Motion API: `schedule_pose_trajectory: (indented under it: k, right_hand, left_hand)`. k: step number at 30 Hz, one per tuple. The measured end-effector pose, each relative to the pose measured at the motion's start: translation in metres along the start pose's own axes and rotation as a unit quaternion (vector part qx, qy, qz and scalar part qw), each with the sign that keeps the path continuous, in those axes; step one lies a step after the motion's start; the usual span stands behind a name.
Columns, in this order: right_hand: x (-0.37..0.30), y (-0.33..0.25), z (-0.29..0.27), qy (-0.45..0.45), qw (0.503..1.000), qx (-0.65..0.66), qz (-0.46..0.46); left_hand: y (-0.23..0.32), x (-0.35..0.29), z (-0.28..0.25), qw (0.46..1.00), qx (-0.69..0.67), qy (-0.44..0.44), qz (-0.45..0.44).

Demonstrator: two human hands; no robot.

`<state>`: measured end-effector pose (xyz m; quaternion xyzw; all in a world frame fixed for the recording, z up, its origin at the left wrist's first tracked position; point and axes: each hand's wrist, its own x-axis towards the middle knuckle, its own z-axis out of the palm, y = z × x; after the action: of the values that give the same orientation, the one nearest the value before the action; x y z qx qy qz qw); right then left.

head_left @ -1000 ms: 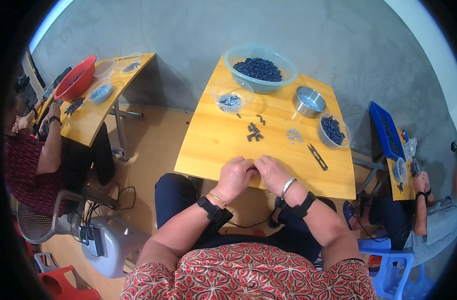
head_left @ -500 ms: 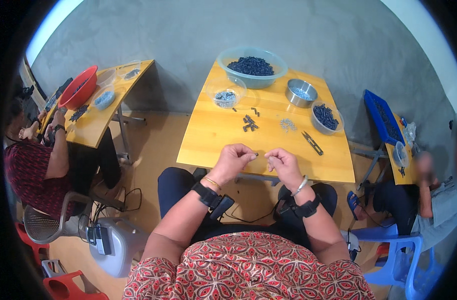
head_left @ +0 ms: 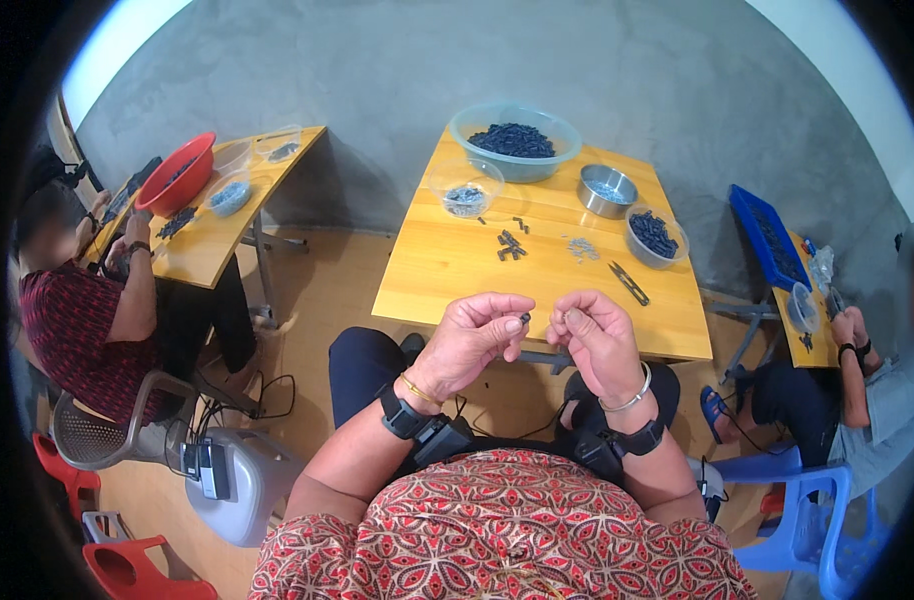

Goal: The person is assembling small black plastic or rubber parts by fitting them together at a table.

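Observation:
Above the near edge of the table, my left hand [head_left: 474,338] pinches a small dark piece [head_left: 524,318] between thumb and forefinger. Only its end shows past the fingertips. Facing it, a short gap away, my right hand [head_left: 599,333] has its thumb pressed to its fingers. Anything in that pinch is too small to make out. Beyond my hands lie a small pile of dark tube-like pieces [head_left: 512,246] and, right of it, a scatter of tiny pale pieces [head_left: 581,248]. Black thread snips [head_left: 629,283] rest on the right side.
On my yellow table [head_left: 427,285] stand a large pale-blue basin [head_left: 477,160] of dark pieces, a clear tub [head_left: 465,205], a steel bowl [head_left: 607,207] and a clear bowl [head_left: 667,262] of dark pieces. People sit at tables on both sides, one with a red basin [head_left: 182,180].
Both hands have come nearer to me and look larger. The left still pinches the dark piece; the right has turned, showing more of its fingers. The whole view has shifted slightly.

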<state>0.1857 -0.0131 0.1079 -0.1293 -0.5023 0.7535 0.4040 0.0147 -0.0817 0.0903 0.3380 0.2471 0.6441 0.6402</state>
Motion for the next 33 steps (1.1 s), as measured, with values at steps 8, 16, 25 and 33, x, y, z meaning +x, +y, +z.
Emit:
schedule_pose_trajectory:
  k: [8, 16, 25, 33]
  right_hand:
    - [-0.003, -0.006, 0.010, -0.045, 0.996, 0.071, -0.007]
    - [-0.005, -0.005, 0.011, -0.074, 0.993, 0.096, -0.010]
    - [-0.011, -0.008, 0.020, -0.042, 0.998, -0.003, -0.041]
    - [-0.009, -0.012, 0.029, 0.007, 0.931, -0.309, -0.194]
  left_hand:
    - [0.003, -0.013, 0.011, 0.995, 0.089, -0.024, 0.026]
    - [0.008, -0.016, 0.024, 0.987, 0.143, -0.033, 0.063]
    - [0.010, -0.018, 0.030, 0.988, 0.132, -0.018, 0.073]
    - [0.004, -0.015, 0.022, 0.980, 0.163, 0.017, 0.110]
